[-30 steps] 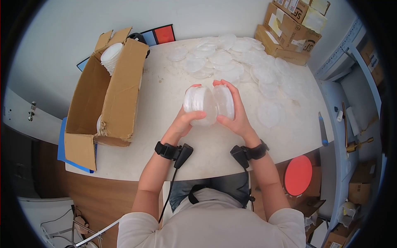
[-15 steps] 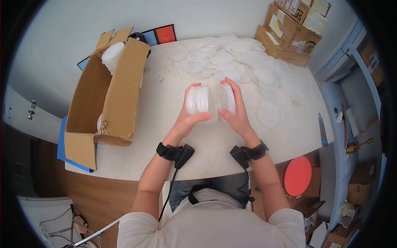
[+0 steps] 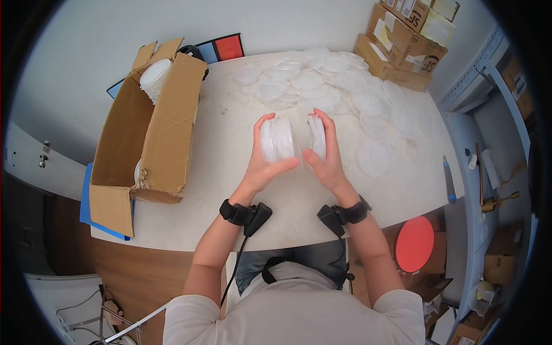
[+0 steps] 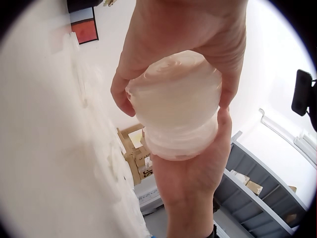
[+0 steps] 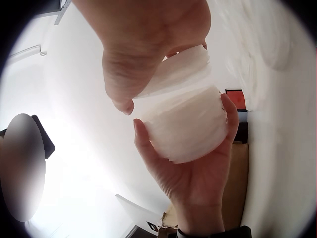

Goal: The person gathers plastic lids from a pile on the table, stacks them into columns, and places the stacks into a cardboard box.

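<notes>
One thick stack of discs is in your left hand, fingers curled round it; your right hand holds a thin stack in its fingers, just beside. Both are above the table, loose discs heaped beyond and a box at your left.

Left stack of thin, round plastic discs and right stack of thin, round plastic discs: translucent milky white, with fine edge lines. Loose flat plastic discs, far: translucent white. Table: off-white. Open cardboard box, left: tan-brown. Rectangular panel, far left: blue and red blocks, black border. Stacked cardboard cartons, far right: brown, white labels, black lettering. Flat round board, near right: plain red. Wrist straps: black.
</notes>
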{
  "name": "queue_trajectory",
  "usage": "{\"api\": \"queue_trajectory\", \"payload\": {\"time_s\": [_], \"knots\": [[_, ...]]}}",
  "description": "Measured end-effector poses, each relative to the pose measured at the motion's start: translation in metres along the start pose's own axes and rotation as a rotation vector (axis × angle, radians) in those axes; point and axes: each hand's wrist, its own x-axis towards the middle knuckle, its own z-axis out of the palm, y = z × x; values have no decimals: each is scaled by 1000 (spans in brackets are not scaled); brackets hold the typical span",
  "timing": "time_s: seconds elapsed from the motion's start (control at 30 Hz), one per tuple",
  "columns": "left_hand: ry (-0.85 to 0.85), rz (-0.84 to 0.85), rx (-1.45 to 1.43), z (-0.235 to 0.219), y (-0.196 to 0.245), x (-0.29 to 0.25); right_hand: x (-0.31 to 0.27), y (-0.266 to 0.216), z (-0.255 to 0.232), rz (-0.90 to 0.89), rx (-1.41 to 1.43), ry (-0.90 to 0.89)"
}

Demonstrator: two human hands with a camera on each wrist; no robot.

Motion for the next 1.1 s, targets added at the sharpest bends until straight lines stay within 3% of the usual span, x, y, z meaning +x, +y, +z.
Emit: {"api": "queue_trajectory", "payload": {"time_s": [0.07,0.23,0.47,0.7,0.77,0.83,0.97,1.03,1.1], "knots": [[41,62,34,-3,-1,1,0,0,2,14,44,76],[-17,43,62,5,4,0,-3,-5,12,102,202,-65],[-80,50,105,5,1,-1,-5,-3,11,113,141,-63],[-138,28,100,2,-8,-3,-9,4,10,161,171,-240],[-144,99,129,2,-12,-2,-9,7,10,162,178,-254],[-132,49,140,1,-8,-3,-7,6,10,209,331,-248],[-85,-8,98,-1,0,-1,-1,-4,4,174,345,-318],[-83,-24,47,-1,-2,-2,0,-2,5,77,165,-332],[-82,-42,-3,-1,-1,-3,0,0,0,79,157,-355]]}}
